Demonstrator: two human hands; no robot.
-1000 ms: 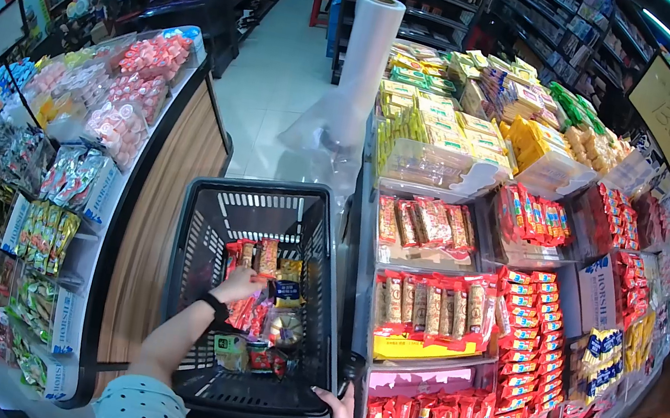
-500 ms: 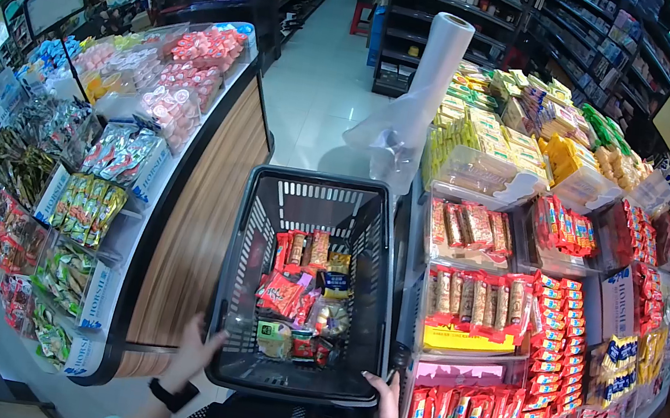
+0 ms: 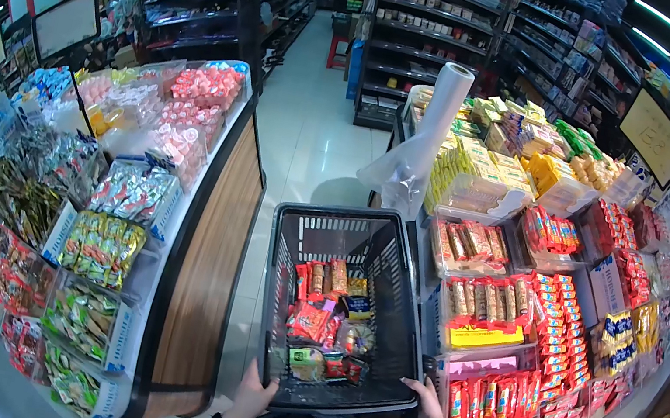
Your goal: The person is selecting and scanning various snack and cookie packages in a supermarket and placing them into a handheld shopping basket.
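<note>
A black plastic shopping basket (image 3: 346,407) hangs in front of my body, tilted slightly. My left hand (image 3: 254,397) grips its near left corner, and my right hand (image 3: 427,409) holds the near right corner with the thumb over the rim. On the basket floor lie several packaged snacks: red-wrapped bars (image 3: 323,277), a red packet (image 3: 307,323), a dark blue packet (image 3: 357,307), a clear bag (image 3: 358,338) and a green packet (image 3: 306,363). Both hands wear dark wrist bands. The fingers under the basket are hidden.
At left, a wood-sided display stand (image 3: 197,310) carries bagged sweets. On the right, tiered bins hold red-wrapped bars (image 3: 489,400) and yellow packets (image 3: 483,173). A roll of clear plastic bags (image 3: 438,120) stands at that stand's corner. A tiled aisle (image 3: 308,107) runs between dark shelves.
The basket and both hands have shifted right and slightly down in view, and the basket is turned a little. My left hand now sits closer against its corner. The contents look the same.
</note>
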